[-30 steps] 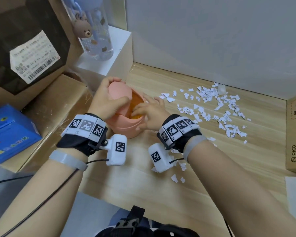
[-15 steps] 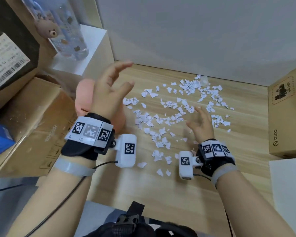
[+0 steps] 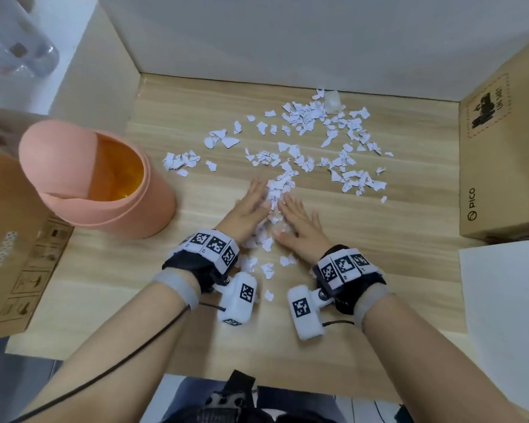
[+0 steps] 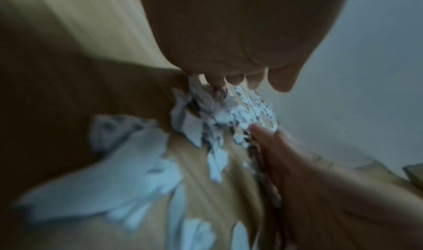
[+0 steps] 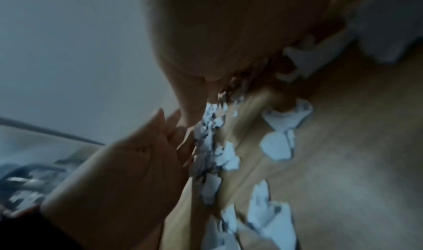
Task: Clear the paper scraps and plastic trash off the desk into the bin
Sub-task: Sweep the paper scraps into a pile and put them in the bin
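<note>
A wooden desk (image 3: 379,254) carries a pink bin (image 3: 129,206), lid swung aside, at its left. Paper scraps (image 3: 318,141) lie strewn mid-desk, with plastic trash (image 3: 331,102) beyond them. Left hand (image 3: 248,209) and right hand (image 3: 300,222), fingers flat and grasping nothing, herd a ridge of scraps between them; palms pressed low and closing evenly should leave fewest strays.

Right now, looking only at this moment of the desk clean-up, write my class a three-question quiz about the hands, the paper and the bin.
1. True or false: the pink bin stands on the person's right.
2. What lies between the left hand and the right hand?
3. The small clear plastic piece lies: A) inside the bin B) near the back wall, beyond the scraps C) under a hand.

Key: 1 false, it stands on the left. 2 a ridge of paper scraps. 3 B.
</note>
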{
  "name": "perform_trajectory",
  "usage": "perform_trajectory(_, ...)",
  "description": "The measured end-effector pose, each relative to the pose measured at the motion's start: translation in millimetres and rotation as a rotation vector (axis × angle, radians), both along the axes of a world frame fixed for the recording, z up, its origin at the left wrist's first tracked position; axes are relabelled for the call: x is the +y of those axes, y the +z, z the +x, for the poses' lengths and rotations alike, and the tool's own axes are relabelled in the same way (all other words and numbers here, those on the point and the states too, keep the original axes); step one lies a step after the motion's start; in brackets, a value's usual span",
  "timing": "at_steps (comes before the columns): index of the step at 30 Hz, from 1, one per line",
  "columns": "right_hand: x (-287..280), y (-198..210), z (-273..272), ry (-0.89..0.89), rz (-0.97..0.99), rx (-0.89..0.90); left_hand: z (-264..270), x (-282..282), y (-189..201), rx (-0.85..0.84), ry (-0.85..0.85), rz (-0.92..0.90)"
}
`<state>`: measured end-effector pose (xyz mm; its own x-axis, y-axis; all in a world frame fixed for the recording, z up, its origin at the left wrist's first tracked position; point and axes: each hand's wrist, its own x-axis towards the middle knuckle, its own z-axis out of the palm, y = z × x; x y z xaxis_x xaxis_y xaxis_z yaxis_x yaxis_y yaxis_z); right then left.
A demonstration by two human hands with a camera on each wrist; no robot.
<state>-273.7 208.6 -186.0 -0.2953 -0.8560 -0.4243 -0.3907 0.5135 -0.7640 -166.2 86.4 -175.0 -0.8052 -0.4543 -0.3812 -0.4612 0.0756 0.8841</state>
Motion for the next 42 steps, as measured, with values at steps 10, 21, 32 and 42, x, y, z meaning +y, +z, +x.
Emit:
perform_trajectory(10,13.1,1.6,-119.4,-0.648,0.191,0.21,4.2,-108.8,-7.3,-0.394,0.617,-0.256)
perform_trajectory(21,-35.3,0.4,-88.2,-0.158,-0.153,0.114,-51.0,-60.0,-9.2,0.071,0.01,-0.105)
perform_trajectory(32,-56.3,-0.6,-159.8,-0.343,0.07,0.196,-96.2,-121.8,-1.5,-0.341,-0.046,-0.29)
perform_trajectory(42,-79.2,7.4,-173.7,-0.567,-0.228,0.25,-136.8,-114.4,19.6,0.0,0.292,-0.033)
